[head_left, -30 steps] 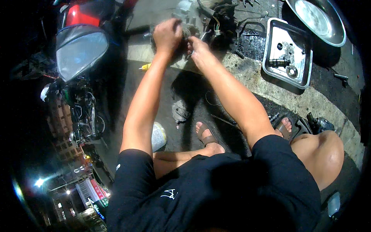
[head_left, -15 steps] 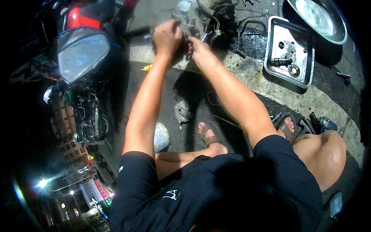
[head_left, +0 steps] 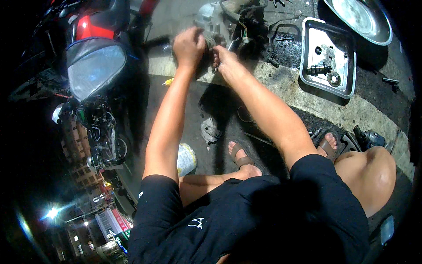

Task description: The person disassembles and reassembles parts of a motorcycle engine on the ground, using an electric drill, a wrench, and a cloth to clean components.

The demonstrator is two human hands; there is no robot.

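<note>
A greasy motorcycle engine with wires hanging off it lies at the top of the view. Against its near side, my left hand is closed, back of the hand up, its fingertips out of sight. Just to its right, my right hand has its fingers curled inward by the same engine part. Whatever lies between the fingers of either hand is hidden. A coloured wire bundle hangs from the engine beyond my right hand.
At the right, a metal tray holds a camshaft and a toothed gear; a round basin stands behind it. A crumpled rag and a white bucket are near my feet. A parked motorcycle stands left, a power tool right.
Both hands stay at the engine, with only a slight shift in their position. The whole view has moved a little.
</note>
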